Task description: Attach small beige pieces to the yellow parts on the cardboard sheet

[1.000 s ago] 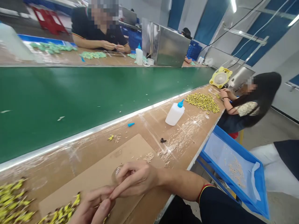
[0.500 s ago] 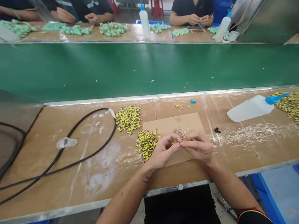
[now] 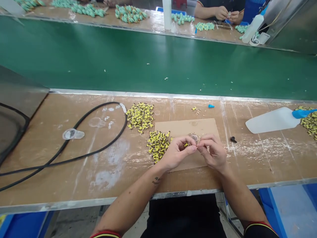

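My left hand (image 3: 178,151) and my right hand (image 3: 213,152) meet fingertip to fingertip over a cardboard sheet (image 3: 183,127). Both are closed in a pinch, and whatever sits between the fingertips is too small to make out. A bit of yellow shows beside the left fingers. Just behind the fingertips lies a small clear round dish (image 3: 194,137) with tiny pale bits around it. To the left of my left hand is a heap of small yellow-and-black pieces (image 3: 158,145), with a second yellow-and-black heap (image 3: 140,116) farther back.
A black cable (image 3: 92,153) loops across the left of the table, near a clear plastic piece (image 3: 73,134). On the right lie a white squeeze bottle (image 3: 272,120), a small black part (image 3: 233,139) and scattered pale bits. A blue cap (image 3: 211,106) lies behind the cardboard. Co-workers sit beyond the green divider (image 3: 123,62).
The view has tilted down and shifted slightly. My right hand's fingers have turned and drawn up into a more upright pinch, while my left hand keeps nearly the same pose.
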Available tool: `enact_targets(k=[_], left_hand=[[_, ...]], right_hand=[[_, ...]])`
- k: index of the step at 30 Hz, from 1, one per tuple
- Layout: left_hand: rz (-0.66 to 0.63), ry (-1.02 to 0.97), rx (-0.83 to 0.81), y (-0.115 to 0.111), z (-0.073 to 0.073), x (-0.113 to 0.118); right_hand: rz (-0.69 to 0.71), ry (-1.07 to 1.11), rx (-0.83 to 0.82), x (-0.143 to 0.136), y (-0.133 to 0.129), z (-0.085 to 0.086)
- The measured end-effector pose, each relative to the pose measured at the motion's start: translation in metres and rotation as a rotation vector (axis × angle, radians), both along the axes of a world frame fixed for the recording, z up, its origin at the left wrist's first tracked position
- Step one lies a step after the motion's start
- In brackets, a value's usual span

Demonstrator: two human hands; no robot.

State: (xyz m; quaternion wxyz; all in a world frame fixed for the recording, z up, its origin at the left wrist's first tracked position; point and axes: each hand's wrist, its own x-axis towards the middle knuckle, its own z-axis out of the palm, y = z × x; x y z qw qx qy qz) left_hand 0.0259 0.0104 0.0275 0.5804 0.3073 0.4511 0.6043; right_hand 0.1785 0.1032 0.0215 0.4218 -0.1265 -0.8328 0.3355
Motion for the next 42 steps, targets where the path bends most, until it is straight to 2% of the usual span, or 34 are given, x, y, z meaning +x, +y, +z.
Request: enact_targets(k=[5, 10, 12, 16, 19, 21, 27, 32, 37, 42], left_hand=[[-0.042, -0.039, 0.056, 0.001, 0.002, -0.001], [-0.018, -0.01, 0.038, 0.002, -0.001, 0.0], [0.052, -0.063, 0.017, 0.003, -0.002, -0.002], [0.321, -0.323, 0.069, 0.004, -0.001, -0.016], [0.457, -0.287, 0.122, 0.006, 0.0, -0.026], [0.489, -0.218, 0.141, 0.007, -0.002, -0.029], [0.491, -0.096, 0.21, 0.008, -0.008, -0.028], [0.499, -0.089, 0.174, 0.009, -0.01, -0.028], [0.438, -0.123, 0.176, 0.006, -0.01, -0.027], [0.405, -0.065, 0.164, 0.007, -0.007, -0.025]], right_hand=[[-0.003, -0.023, -0.045, 0.002, 0.0, 0.002], [0.014, -0.071, 0.02, 0.004, 0.006, 0.005], [-0.009, -0.109, 0.058, 0.007, 0.011, 0.006], [-0.097, -0.242, 0.128, 0.013, 0.026, 0.004], [-0.121, -0.335, 0.142, 0.014, 0.034, 0.0], [-0.105, -0.392, 0.149, 0.013, 0.036, -0.003], [-0.09, -0.477, 0.187, 0.011, 0.036, -0.004], [-0.086, -0.498, 0.193, 0.011, 0.037, -0.004], [-0.093, -0.518, 0.205, 0.01, 0.035, -0.003], [-0.131, -0.528, 0.224, 0.009, 0.035, -0.004]])
